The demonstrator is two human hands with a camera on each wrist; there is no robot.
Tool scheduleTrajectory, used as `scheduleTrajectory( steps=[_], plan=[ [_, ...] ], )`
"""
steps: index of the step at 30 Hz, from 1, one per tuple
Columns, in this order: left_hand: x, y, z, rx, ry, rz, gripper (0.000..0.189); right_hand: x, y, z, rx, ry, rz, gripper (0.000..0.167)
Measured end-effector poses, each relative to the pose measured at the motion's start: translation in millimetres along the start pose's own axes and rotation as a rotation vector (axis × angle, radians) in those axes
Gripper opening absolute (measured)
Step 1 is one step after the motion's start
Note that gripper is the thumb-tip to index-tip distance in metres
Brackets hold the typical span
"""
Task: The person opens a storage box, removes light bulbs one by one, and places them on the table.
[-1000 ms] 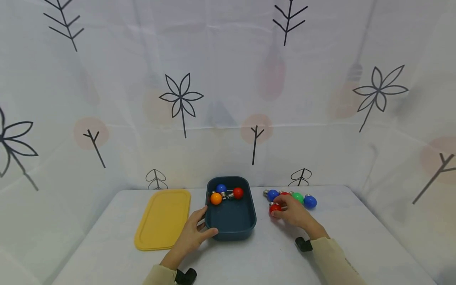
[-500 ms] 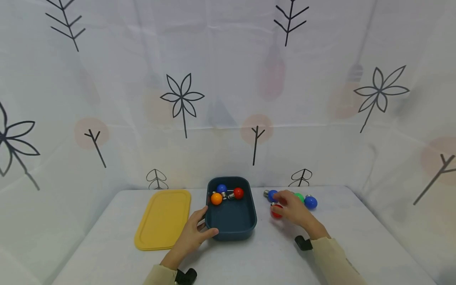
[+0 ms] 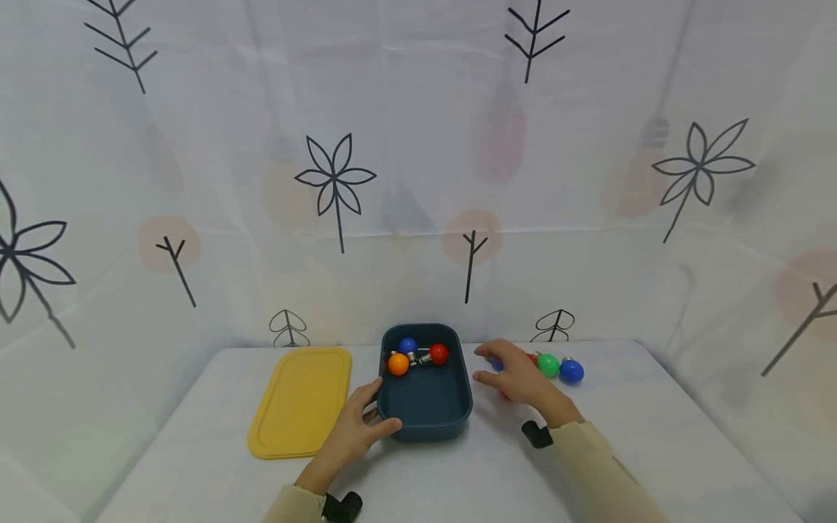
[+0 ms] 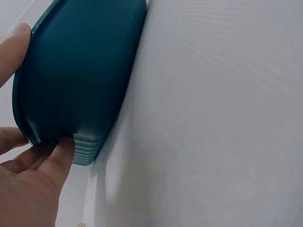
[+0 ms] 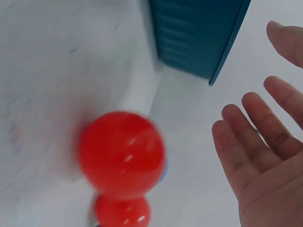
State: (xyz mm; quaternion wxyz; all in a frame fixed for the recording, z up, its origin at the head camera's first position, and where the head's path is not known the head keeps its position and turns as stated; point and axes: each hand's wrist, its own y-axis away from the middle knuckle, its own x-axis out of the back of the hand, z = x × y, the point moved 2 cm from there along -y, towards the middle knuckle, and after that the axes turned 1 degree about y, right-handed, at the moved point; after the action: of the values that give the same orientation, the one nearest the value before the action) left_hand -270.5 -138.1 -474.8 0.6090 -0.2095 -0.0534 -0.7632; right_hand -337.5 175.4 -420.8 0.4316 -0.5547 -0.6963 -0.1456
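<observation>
A dark teal bin (image 3: 426, 407) stands mid-table, holding an orange light bulb (image 3: 397, 364), a blue one (image 3: 408, 346) and a red one (image 3: 439, 354). My left hand (image 3: 353, 428) grips its near left corner; in the left wrist view the fingertips (image 4: 66, 144) hook below the rim. Right of the bin, my right hand (image 3: 523, 379) hovers over loose bulbs with its fingers spread and nothing held. Beneath it, the right wrist view shows a red bulb (image 5: 122, 156) and another red one (image 5: 124, 213) behind. The hand partly covers these in the head view.
A green bulb (image 3: 548, 365) and a blue bulb (image 3: 572, 371) lie right of my right hand. A yellow rectangular lid (image 3: 301, 403) lies flat left of the bin. Behind the white-covered table (image 3: 451, 487) hangs a patterned white cloth (image 3: 405, 283).
My right hand has let go of a red bulb, which stays on the table. The fingers have spread and the hand has shifted left toward the bin. My left hand stays put.
</observation>
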Motion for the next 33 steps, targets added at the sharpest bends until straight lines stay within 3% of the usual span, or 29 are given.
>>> scheduleTrajectory(
  steps=[6,16,26,33],
  plan=[
    [0.3,0.5,0.5,-0.010,0.003,-0.001,0.084,-7,-17.0,-16,0.081,-0.003,-0.056,0.048],
    [0.3,0.5,-0.1,0.011,0.006,0.006,0.085,-23,-47.5,-32,0.116,0.051,-0.151,0.049],
    [1.2,0.9,0.4,-0.018,0.010,0.007,0.084,-34,-73.1,-38,0.112,0.068,-0.276,0.050],
    [0.9,-0.8,0.5,-0.004,0.014,-0.001,0.085,-42,-80.5,-38,0.111,0.126,-0.305,0.050]
  ],
)
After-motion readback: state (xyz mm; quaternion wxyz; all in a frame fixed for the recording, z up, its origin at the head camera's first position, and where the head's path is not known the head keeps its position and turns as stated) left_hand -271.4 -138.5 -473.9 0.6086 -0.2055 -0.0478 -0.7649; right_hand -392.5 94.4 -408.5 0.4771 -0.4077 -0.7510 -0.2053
